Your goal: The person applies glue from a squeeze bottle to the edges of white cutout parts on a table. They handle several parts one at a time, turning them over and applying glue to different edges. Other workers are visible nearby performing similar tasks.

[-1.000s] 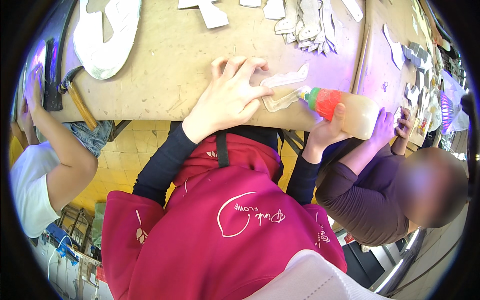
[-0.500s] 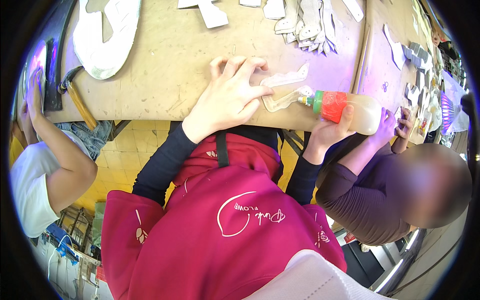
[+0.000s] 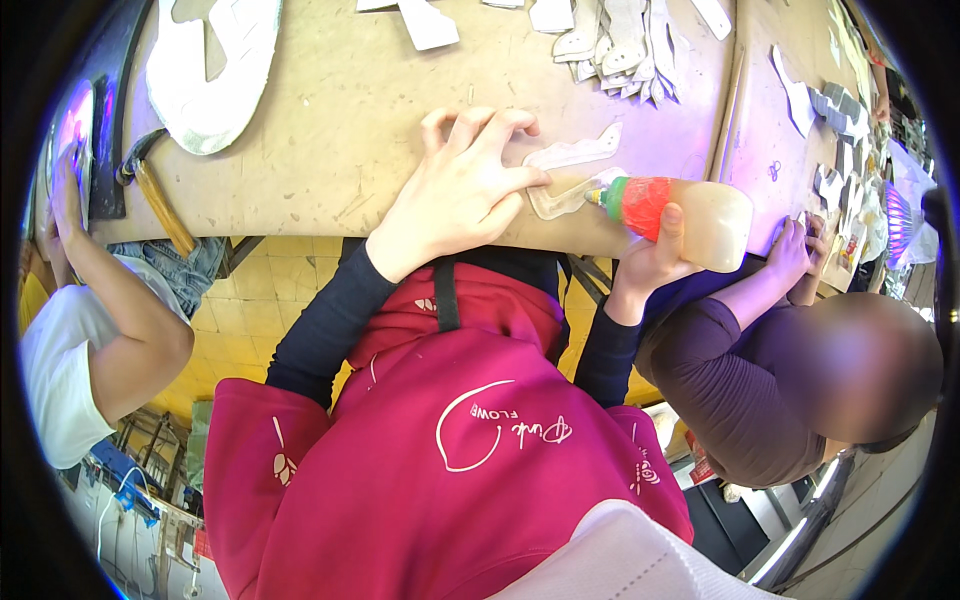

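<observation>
My left hand (image 3: 455, 195) rests on the table with bent fingers spread apart. Its thumb tip touches the edge of a pale, wavy cut piece (image 3: 558, 204) near the table's front edge. A second wavy cut piece (image 3: 580, 150) lies just beyond it. My right hand (image 3: 655, 258) is wrapped round a squeeze bottle (image 3: 712, 225) with a red band, a green cap and whitish contents. The bottle is tipped on its side, nozzle pointing left over the nearer piece. Whether the nozzle touches the piece, I cannot tell.
On the brown table (image 3: 340, 150) lie a stack of cut pieces (image 3: 620, 50) and a large white cutout (image 3: 215, 110). A hammer (image 3: 165, 210) sits at the left edge. Co-workers sit close on both sides, one's hands (image 3: 795, 250) working at the right.
My right hand has shifted the bottle slightly left, so its nozzle sits farther along the nearer piece. My left hand has barely moved. The right co-worker's hands have drawn together.
</observation>
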Demonstrator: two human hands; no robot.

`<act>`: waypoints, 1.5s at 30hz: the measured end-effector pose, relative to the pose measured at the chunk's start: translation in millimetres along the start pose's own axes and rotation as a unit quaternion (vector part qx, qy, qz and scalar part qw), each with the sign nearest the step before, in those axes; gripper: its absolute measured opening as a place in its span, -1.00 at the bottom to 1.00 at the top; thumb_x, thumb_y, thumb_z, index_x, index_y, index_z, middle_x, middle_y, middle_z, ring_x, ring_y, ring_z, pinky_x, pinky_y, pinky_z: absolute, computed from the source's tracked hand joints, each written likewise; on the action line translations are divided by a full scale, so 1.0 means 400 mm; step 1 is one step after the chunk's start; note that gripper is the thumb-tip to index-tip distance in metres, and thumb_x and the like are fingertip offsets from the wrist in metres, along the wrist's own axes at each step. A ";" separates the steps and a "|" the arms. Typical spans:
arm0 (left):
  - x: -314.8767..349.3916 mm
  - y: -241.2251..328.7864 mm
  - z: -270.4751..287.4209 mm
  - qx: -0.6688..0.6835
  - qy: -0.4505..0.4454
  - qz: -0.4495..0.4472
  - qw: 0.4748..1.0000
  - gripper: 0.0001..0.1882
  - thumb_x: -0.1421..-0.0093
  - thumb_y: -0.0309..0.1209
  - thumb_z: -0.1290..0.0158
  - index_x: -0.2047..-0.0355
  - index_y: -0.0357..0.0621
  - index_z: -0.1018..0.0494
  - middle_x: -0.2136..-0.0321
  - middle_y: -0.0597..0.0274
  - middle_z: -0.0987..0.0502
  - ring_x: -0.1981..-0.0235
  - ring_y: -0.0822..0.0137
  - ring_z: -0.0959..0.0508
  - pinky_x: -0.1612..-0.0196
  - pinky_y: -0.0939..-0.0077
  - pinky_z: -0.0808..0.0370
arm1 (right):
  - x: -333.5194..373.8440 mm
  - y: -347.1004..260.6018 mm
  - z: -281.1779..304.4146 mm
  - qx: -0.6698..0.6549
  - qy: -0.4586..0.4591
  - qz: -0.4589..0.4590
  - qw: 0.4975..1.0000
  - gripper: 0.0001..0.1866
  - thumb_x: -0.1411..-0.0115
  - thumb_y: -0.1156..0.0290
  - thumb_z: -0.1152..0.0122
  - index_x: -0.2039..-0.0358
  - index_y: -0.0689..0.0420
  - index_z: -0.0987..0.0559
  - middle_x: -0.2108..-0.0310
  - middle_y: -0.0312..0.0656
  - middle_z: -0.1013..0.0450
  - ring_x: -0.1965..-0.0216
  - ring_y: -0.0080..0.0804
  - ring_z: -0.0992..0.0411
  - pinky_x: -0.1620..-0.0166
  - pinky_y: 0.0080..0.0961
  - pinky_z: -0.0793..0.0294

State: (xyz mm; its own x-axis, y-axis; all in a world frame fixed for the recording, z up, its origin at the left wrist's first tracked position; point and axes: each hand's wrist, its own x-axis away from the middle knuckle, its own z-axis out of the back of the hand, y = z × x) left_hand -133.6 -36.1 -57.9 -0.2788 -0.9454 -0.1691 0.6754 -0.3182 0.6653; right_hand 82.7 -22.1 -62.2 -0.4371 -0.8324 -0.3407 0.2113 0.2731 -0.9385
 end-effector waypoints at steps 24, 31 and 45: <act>0.002 0.000 0.002 -0.011 -0.003 -0.002 1.000 -0.65 0.15 -0.46 0.12 0.39 0.22 -0.56 0.08 0.28 -0.31 0.02 0.20 -0.20 -0.09 0.21 0.04 | 0.037 0.005 0.000 -0.102 0.023 -0.090 0.990 -0.50 0.02 0.35 -0.30 0.10 0.22 -0.32 0.22 -0.15 -0.36 0.24 -0.33 -0.39 0.16 -0.38 -0.43; 0.004 -0.002 0.000 -0.002 0.006 -0.005 1.000 -0.66 0.15 -0.46 0.12 0.40 0.19 -0.56 0.08 0.28 -0.31 0.03 0.20 -0.20 -0.09 0.21 0.04 | 0.068 0.008 0.011 -0.001 -0.012 -0.019 1.000 -0.49 0.02 0.33 -0.32 0.11 0.25 -0.33 0.22 -0.14 -0.37 0.24 -0.33 -0.39 0.16 -0.38 -0.43; 0.006 -0.005 -0.008 -0.001 0.046 -0.016 0.999 -0.64 0.18 -0.49 0.10 0.35 0.14 -0.56 0.06 0.28 -0.31 0.04 0.19 -0.21 -0.07 0.19 0.00 | 0.101 -0.008 0.004 0.005 -0.136 0.007 0.991 -0.34 0.09 0.17 -0.41 0.05 0.24 -0.35 0.15 -0.12 -0.38 0.14 -0.26 -0.37 0.05 -0.34 -0.35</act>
State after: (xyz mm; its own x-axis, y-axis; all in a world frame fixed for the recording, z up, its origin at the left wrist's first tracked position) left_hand -133.6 -38.0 -62.2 -0.2358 -0.9376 -0.2557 0.6687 -0.3474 0.6573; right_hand 65.8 -57.3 -72.9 -0.1823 -0.9285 -0.3235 0.2253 0.2808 -0.9329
